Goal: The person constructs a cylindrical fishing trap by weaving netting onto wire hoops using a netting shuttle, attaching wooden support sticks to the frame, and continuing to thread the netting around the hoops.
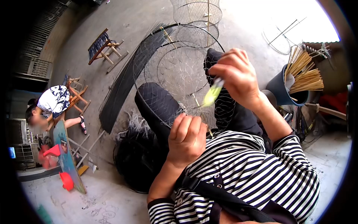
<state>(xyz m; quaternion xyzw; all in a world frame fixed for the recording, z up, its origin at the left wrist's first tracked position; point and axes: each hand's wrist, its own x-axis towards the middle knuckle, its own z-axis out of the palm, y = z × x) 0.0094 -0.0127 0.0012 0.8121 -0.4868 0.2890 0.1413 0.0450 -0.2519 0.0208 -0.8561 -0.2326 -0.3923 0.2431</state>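
A wire-framed net cage (pixel 179 71) of thin mesh on dark round hoops stands between my knees. My left hand (pixel 187 140) is closed at its near side, fingers pinching the mesh close to the hoop's rim. Above and to the right, my right hand (pixel 236 76) is closed around a yellow-green netting needle (pixel 212 95), which is smeared by motion and points down toward the mesh. Both dark-clad knees flank the cage. The exact spot where my left fingertips meet the net is hidden by the knuckles.
A bundle of long dark strips (pixel 119 89) lies left of the cage. Another net cage (pixel 195 11) stands beyond. At right, a blue bucket (pixel 278 87) holds bamboo sticks (pixel 305 71). Folding stools (pixel 102 48) and a seated person (pixel 56 99) by a tilted board (pixel 69 156) are left.
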